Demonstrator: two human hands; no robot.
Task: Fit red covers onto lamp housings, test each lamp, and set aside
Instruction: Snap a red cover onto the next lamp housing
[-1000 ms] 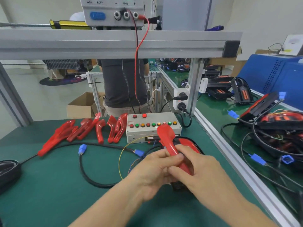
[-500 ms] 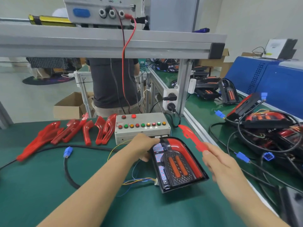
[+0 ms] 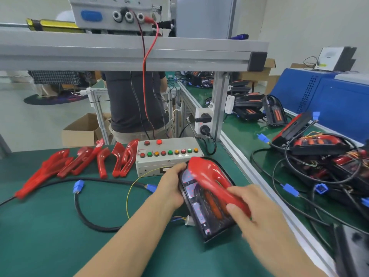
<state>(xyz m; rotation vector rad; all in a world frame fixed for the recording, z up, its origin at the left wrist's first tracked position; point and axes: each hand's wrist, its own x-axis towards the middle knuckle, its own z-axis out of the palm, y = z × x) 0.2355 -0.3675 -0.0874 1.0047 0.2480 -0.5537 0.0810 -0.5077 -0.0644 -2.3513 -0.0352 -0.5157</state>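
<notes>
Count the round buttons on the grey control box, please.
11. Two buttons in the upper row, left end of the control box; nine in the row below. None seems hidden.

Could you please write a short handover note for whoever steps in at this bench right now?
Left hand grips the left edge of the lamp housing on the green mat.
Right hand holds a red cover laid over the housing, not visibly seated.
Spare red covers lie at the mat's back left, beside the button test box.
Other lamps are piled on the right bench.
Left: seat this cover, test the lamp, set it aside, then continue with the spares.
</notes>
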